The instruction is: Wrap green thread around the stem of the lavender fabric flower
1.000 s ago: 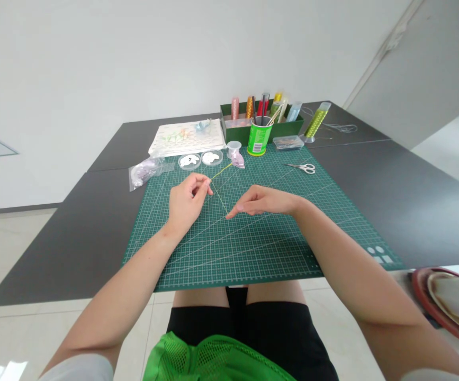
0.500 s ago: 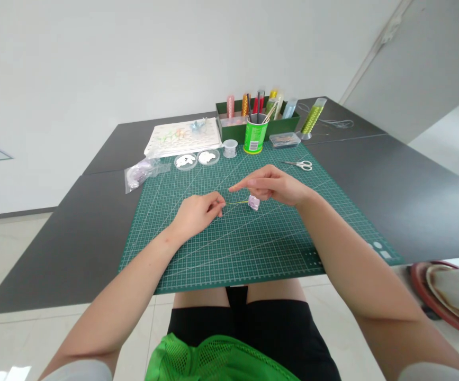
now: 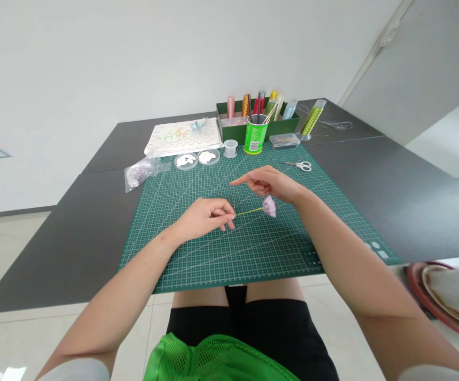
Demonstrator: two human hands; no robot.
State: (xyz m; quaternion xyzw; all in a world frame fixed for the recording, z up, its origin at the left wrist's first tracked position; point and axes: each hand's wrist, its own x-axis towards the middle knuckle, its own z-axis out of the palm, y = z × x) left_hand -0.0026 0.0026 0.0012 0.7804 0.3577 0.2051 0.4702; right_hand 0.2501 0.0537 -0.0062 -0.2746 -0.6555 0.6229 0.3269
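Observation:
Thumb and fingertips of my left hand (image 3: 209,217) are closed in a pinch on the thin yellow-green stem (image 3: 249,211) of an artificial flower. Its pale purple head (image 3: 269,206) points right, a little above the green cutting mat. My right hand (image 3: 271,184) hovers just beyond the flower head, its index finger stretched out to the left and the other fingers curled in. Anything inside those curled fingers is hidden or too fine to see.
On the cutting mat (image 3: 213,264) lie white scissors (image 3: 303,166), two shallow dishes of white pieces (image 3: 207,157), a clear spool (image 3: 230,149) and a green can (image 3: 255,136) of sticks. Behind stands a box (image 3: 237,130) of thread spools. A plastic bag (image 3: 140,172) lies left.
The left hand has come nearer and slightly right, carrying the flower. The flower head has shifted right and turned, showing more of its petals. The right hand has moved slightly, index finger still stretched out.

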